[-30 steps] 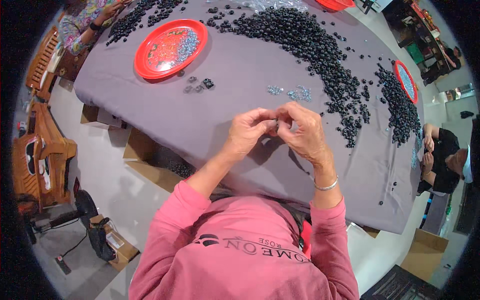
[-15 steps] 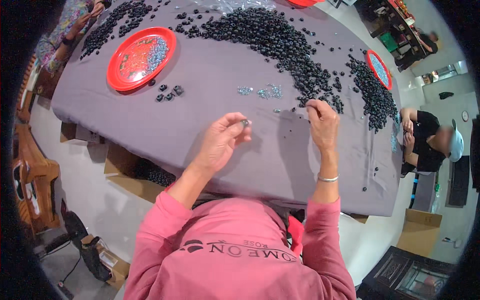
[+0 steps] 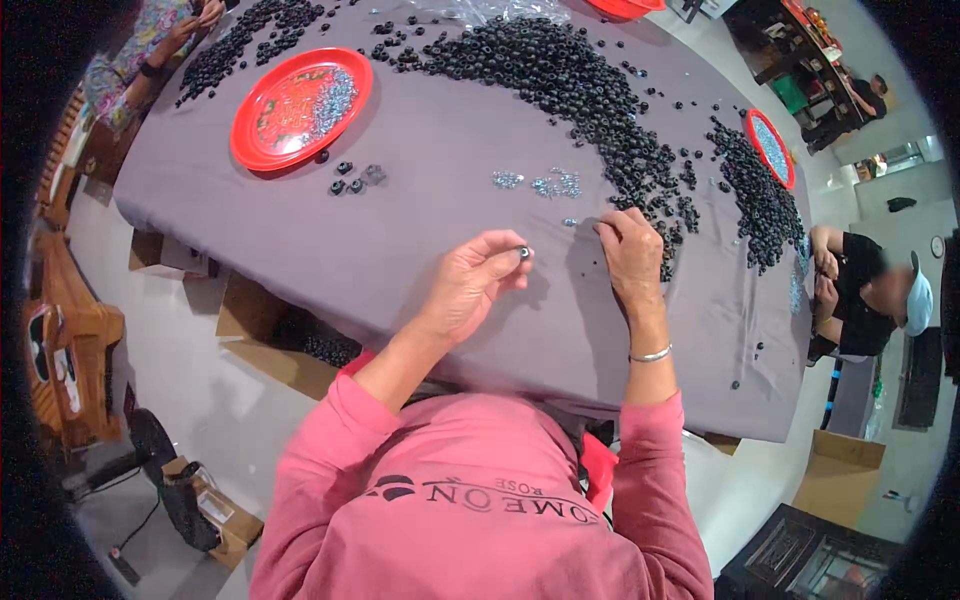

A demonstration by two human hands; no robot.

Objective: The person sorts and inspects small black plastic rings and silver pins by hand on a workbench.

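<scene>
My left hand is raised over the near part of the table, its thumb and fingers pinching a small black bead. To its right, my right hand is closed in a pinch, with fingertips pointing left. Whatever sits between those fingertips is too small to make out. Just beyond the right fingertips lies a tiny shiny piece. Farther off are two loose clusters of glittering clear pieces. A large heap of black beads curves across the table and down behind the right hand.
A red plate at the left holds small glittering pieces. Several beads sit apart below it. Another red plate stands right, by a second bead heap. Co-workers sit at the right and far left. Purple-grey cloth covers the table.
My right hand has moved left, away from the bead heap. My left hand, still pinching the bead, has shifted slightly right, so the hands are closer together. The whole view has shifted a little.
</scene>
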